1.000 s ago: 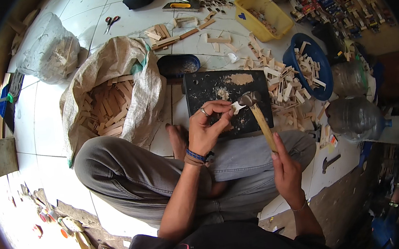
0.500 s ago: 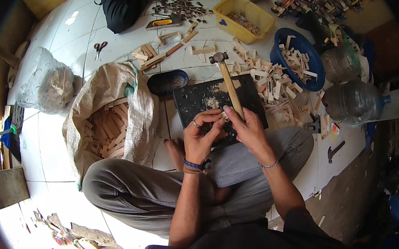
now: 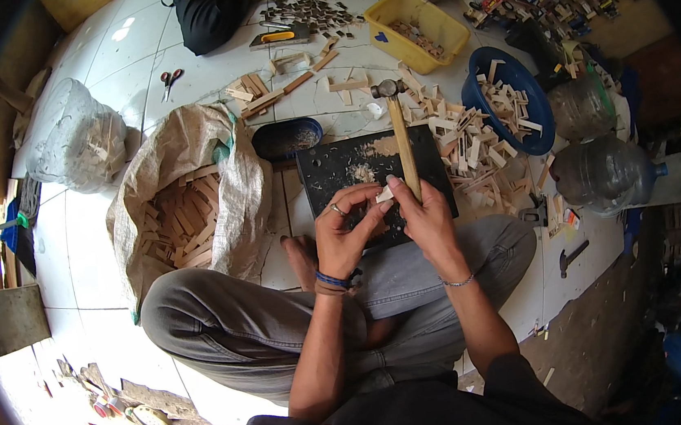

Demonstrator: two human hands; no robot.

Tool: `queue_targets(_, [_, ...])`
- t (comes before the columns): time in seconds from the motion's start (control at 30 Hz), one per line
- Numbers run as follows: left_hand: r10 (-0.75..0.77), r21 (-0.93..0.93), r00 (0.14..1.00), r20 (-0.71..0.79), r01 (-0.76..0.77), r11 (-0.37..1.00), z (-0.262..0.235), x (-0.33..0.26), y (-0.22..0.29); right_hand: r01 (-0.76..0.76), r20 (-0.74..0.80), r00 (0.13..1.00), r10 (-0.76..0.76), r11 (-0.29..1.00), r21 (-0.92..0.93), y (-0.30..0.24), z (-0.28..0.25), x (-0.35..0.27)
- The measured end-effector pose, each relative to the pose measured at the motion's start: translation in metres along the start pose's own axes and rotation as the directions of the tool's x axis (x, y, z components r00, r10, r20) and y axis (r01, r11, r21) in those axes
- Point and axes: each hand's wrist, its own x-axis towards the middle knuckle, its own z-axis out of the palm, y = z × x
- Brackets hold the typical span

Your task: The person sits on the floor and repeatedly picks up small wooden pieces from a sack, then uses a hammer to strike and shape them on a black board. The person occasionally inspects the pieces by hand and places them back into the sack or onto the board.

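Observation:
Both my hands are together above a black board (image 3: 337,182) strewn with pale wood shavings. In my left hand (image 3: 339,235), a small pale piece, apparently wood, (image 3: 385,195) is pinched between thumb and fingers. My right hand (image 3: 426,225) is closed around the wooden handle of a hammer (image 3: 406,149), its metal head pointing away from me over the board's far edge. The right thumb lies close to the small piece; whether it presses on it I cannot tell. A blue oval tray (image 3: 260,152) with small bits inside stands at the board's far left corner.
To the left is an open woven sack (image 3: 128,202) of wood strips. Loose wooden pieces (image 3: 464,131) heap on the right, beside a blue basin (image 3: 545,137) and a yellow tub (image 3: 391,58). Scissors (image 3: 171,81) lie far left; another hammer (image 3: 573,257) lies near my right knee.
The hammer has swung slightly right and its head has uncovered a small white object on the floor. The piece in my left fingers shows more fully.

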Motion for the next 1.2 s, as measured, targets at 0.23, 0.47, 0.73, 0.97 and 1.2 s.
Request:
queue_targets(0.23, [0.080,0.083,0.997,0.013,-0.081,0.993,-0.0027,-0.0001,0.0034,0.040,-0.021,0.999,-0.042,0.997,-0.069,0.0044,0.0033,0.0006])
queue_targets(0.47, [0.056,0.089,0.998,-0.005,-0.055,0.994,-0.0030,-0.0018,0.0048,0.060,-0.034,0.997,-0.063,0.994,-0.087,0.0003,0.0046,-0.0020])
queue_targets(0.73, [0.070,0.120,0.998,0.009,-0.070,0.990,-0.0034,-0.0009,0.0066,0.064,-0.038,0.997,-0.068,0.993,-0.101,-0.0029,0.0046,-0.0036])
queue_targets(0.97, [0.081,0.087,0.996,-0.030,-0.078,0.993,0.0023,-0.0007,0.0073,0.036,-0.049,0.998,-0.038,0.999,-0.040,-0.0027,0.0058,-0.0042])
queue_targets(1.2, [-0.037,0.081,0.999,0.013,0.036,0.996,-0.0016,-0.0036,-0.0011,0.002,-0.051,0.999,-0.002,1.000,-0.017,0.0034,0.0049,-0.0034])
